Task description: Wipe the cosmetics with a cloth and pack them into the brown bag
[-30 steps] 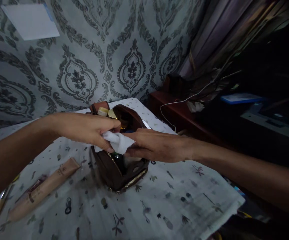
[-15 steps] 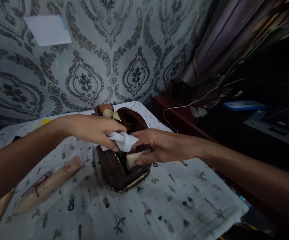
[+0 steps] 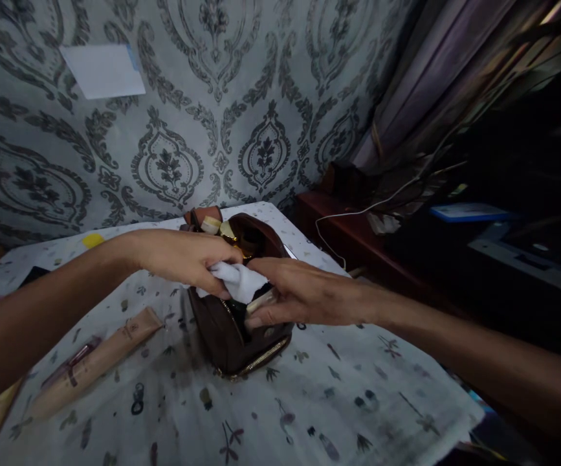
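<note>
A brown zippered bag (image 3: 212,333) lies unzipped on the table, its gold-coloured zip running round the opening. My left hand (image 3: 183,257) is closed on a bunched white cloth (image 3: 244,283) above the opening; whether it is fabric or tissue I cannot tell. Reaching in from the right, my right hand (image 3: 314,291) grips a pale cream item (image 3: 262,301) between thumb and fingers, partly inside the bag. The fingers hide most of that item, so its kind does not show. Dark contents below it are hard to make out.
A beige squeeze tube (image 3: 100,362) lies left of the bag beside a small clear-and-pink tube (image 3: 74,356). Gold-coloured packaging (image 3: 231,234) shows at the bag's far side. A white cable (image 3: 343,213) crosses the reddish furniture (image 3: 304,207) at right. The table has a printed white cloth (image 3: 241,421).
My right hand has lowered the pale item deeper into the bag, so less of it shows. My left hand stays on the white cloth. The camera view has shifted slightly.
</note>
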Available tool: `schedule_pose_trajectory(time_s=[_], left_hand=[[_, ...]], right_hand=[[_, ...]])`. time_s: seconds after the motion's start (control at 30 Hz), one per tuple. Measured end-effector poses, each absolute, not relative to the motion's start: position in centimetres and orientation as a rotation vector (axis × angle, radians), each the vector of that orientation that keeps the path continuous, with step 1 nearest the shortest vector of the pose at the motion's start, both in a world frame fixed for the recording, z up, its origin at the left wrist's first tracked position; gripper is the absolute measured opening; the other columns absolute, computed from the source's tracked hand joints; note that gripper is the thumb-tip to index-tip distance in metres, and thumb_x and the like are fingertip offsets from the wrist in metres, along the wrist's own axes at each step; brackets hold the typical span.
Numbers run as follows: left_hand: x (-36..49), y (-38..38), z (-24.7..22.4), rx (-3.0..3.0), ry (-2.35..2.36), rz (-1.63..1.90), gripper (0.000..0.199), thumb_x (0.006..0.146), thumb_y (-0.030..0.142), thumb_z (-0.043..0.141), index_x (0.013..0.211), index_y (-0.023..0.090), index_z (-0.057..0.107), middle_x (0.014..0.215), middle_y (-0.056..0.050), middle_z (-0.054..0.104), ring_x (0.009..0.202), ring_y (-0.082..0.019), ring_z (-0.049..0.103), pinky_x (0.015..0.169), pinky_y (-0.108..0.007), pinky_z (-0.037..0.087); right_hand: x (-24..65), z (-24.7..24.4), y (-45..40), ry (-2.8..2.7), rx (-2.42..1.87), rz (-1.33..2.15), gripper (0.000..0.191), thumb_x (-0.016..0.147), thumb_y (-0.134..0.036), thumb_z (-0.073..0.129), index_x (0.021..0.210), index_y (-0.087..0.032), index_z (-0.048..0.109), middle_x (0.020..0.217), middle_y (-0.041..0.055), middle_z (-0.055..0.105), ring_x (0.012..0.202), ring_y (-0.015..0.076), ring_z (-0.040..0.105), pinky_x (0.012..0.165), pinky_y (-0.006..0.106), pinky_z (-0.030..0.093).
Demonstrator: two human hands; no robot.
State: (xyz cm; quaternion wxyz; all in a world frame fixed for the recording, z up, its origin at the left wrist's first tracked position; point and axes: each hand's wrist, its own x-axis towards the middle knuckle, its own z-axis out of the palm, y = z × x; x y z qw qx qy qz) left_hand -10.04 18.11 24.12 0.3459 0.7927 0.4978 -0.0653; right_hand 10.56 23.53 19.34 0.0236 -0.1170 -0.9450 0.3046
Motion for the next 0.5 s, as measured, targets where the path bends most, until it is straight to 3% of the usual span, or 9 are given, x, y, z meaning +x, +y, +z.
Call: schedule_pose_trajectory(time_s=[0.17,0.33,0.5], left_hand=[[-10.8,17.8,24.2,2.067,1.299,-0.082,0.017,0.078,0.029,0.059,0.089,0.017,0.061,0.073,0.002,0.058,0.066,-0.014,0.054,0.054,-0.020,0.038],[-12.6,17.4,24.0,1.974,1.343,0.504,0.026,0.082,0.037,0.059,0.098,0.017,0.062,0.090,-0.001,0.065,0.082,-0.016,0.061,0.068,-0.021,0.047],[-13.6,16.4,23.1,1.874,1.510,0.874,0.030,0.076,0.040,0.066,0.094,0.016,0.063,0.085,-0.001,0.065,0.081,-0.017,0.062,0.071,-0.024,0.049]], right_hand=[[10.4,19.1,22.9,-2.875,-0.435,0.914,0.038,0.089,-0.049,0.063,0.105,-0.015,0.064,0.088,0.0043,0.065,0.078,0.0182,0.063,0.067,0.025,0.043],[10.4,18.9,22.9,-2.875,-0.448,0.900,0.045,0.088,-0.046,0.064,0.119,-0.013,0.063,0.095,0.0079,0.069,0.078,0.0195,0.065,0.067,0.026,0.045],[10.3,18.7,22.7,-2.825,-0.465,0.914,0.046,0.090,-0.043,0.061,0.126,-0.014,0.061,0.101,0.0098,0.068,0.086,0.0207,0.067,0.070,0.026,0.048]])
